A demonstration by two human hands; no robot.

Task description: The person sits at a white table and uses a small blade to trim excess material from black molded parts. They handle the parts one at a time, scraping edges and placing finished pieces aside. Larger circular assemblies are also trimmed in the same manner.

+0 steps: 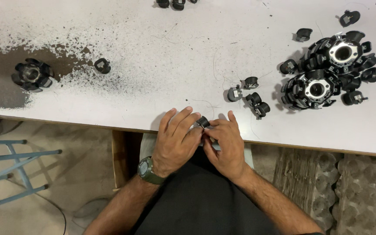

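Note:
My left hand (177, 141) and my right hand (226, 143) meet at the near edge of a white worktable (153, 65). Between their fingertips they hold a small black plastic part (203, 122). A green watch sits on my left wrist. Just beyond my right hand lie three loose black parts (249, 93) with thin wire strands around them.
Two round black assemblies (327, 69) with loose parts around them sit at the right. Another black assembly (32, 75) and a single part (102, 65) lie at the left on a worn dark patch. A blue metal frame (9, 169) stands below left; grey trays (340, 187) lie below right.

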